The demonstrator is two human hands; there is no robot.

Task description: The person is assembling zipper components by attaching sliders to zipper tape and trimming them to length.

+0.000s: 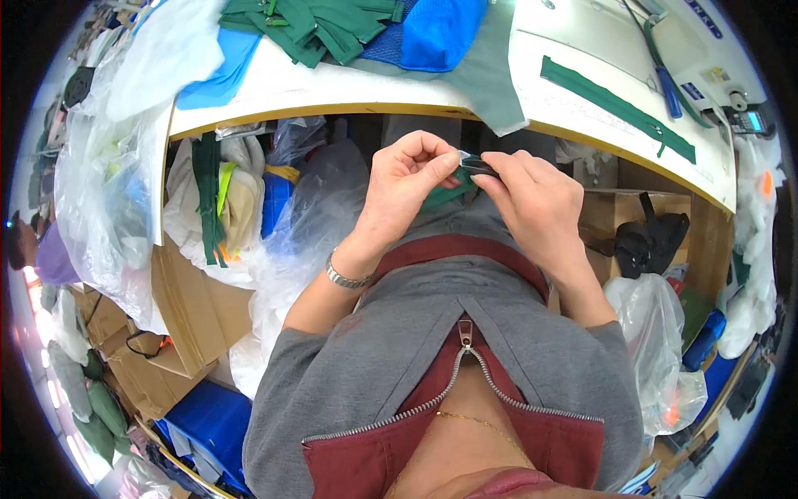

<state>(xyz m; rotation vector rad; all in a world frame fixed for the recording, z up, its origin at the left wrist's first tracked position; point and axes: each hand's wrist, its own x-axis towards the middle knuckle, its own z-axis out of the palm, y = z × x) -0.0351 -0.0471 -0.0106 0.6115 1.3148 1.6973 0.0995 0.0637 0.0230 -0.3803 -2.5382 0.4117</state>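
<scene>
Just in front of the table edge, my two hands meet over my lap. My right hand (pixel 540 187) is closed around a small black object (pixel 480 165) with a pale, shiny end; its kind is too small to make out. That end touches the fingertips of my left hand (pixel 413 173), which are pinched together. Whatever the left fingers hold is hidden. Below them, between the hands, a bit of green fabric (pixel 449 194) shows. On the table at the right lies a long green zipper (pixel 619 108).
Green zipper strips (pixel 312 29) are heaped on the white table (pixel 332 91) beside a blue fabric piece (pixel 440 33). A blue-handled tool (pixel 669 91) lies by a machine at far right. Plastic bags (pixel 312 200) and cardboard boxes (pixel 195 312) crowd below.
</scene>
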